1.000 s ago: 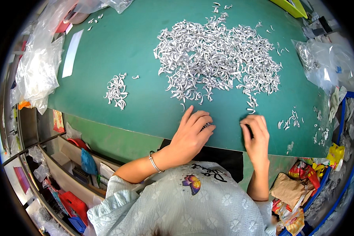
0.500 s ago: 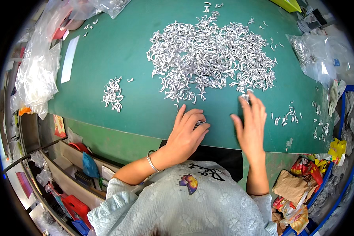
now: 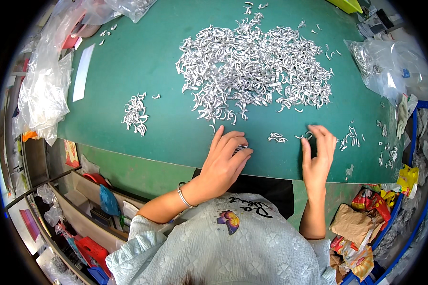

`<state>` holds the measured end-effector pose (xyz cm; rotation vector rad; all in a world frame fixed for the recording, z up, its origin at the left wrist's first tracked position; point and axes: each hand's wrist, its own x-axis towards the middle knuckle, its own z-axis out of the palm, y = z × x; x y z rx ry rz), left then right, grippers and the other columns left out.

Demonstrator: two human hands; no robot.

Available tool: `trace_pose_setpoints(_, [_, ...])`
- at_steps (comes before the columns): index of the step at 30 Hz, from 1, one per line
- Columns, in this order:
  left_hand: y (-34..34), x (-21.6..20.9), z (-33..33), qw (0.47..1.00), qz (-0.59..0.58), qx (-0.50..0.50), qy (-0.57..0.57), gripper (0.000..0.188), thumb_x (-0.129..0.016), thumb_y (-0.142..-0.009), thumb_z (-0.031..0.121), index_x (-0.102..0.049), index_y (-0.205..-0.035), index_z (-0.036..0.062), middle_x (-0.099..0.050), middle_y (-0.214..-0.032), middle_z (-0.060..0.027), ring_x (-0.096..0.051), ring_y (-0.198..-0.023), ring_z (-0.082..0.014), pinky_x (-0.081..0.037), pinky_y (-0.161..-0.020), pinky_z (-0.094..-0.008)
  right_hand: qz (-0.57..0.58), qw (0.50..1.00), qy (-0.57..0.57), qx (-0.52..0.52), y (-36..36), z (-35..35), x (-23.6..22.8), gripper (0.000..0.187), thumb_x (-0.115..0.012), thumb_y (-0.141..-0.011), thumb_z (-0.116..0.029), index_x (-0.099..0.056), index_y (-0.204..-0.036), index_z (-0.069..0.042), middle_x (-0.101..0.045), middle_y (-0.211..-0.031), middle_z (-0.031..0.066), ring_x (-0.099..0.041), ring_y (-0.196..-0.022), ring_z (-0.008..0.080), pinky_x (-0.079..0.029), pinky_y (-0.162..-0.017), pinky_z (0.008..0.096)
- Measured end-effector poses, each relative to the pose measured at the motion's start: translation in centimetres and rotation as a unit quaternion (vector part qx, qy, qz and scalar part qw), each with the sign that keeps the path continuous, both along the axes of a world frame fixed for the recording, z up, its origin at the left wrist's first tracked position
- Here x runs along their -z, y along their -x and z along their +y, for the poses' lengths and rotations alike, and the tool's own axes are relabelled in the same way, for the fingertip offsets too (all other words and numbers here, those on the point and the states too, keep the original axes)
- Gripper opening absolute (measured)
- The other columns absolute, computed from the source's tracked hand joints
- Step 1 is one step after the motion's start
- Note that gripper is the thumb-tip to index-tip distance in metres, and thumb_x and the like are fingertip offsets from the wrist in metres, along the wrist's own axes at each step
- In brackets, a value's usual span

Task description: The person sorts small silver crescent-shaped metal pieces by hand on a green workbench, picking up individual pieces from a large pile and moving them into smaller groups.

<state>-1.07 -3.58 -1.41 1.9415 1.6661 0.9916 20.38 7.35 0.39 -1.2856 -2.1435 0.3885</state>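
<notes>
Mostly, the silver curved pieces (image 3: 252, 71) lie in a broad heap on the green table (image 3: 169, 52), with a small cluster (image 3: 277, 137) just in front. The right hand (image 3: 317, 154) is beside that cluster, thumb and forefinger slightly apart around a piece or two; whether they pinch any, I cannot tell. The left hand (image 3: 226, 159) curls over more pieces showing between its fingers, their grip unclear. Farther left are a smaller pile (image 3: 135, 114), a white strip (image 3: 83, 72) and clear plastic bags (image 3: 45, 90).
</notes>
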Motion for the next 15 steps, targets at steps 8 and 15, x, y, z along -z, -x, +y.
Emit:
trace_pose_setpoints(8, [0.0, -0.3, 0.0, 1.000, -0.002, 0.006, 0.000, 0.024, -0.070, -0.079, -0.001, -0.065, -0.103, 0.0030, -0.056, -0.115, -0.0113, -0.051, -0.121, -0.0321, -0.029, -0.113, -0.0583, 0.010, 0.998, 0.049, -0.040, -0.5, -0.9, 0.5, 0.021, -0.074, -0.076, 0.004, -0.067, -0.095, 0.000, -0.060, -0.098, 0.0124, -0.055, -0.090, 0.0295, -0.046, -0.078, 0.0380])
trace_pose_setpoints(15, [0.0, -0.6, 0.0, 1.000, -0.002, -0.009, 0.004, 0.024, -0.072, -0.079, -0.001, -0.067, -0.101, 0.0058, -0.060, -0.119, -0.0091, -0.054, -0.120, -0.0309, -0.030, -0.112, -0.0579, 0.013, 0.997, 0.044, -0.060, -0.6, -1.2, 0.3, 0.026, -0.075, -0.076, 0.003, -0.066, -0.100, 0.000, -0.062, -0.105, 0.0130, -0.056, -0.094, 0.0297, -0.046, -0.081, 0.0380])
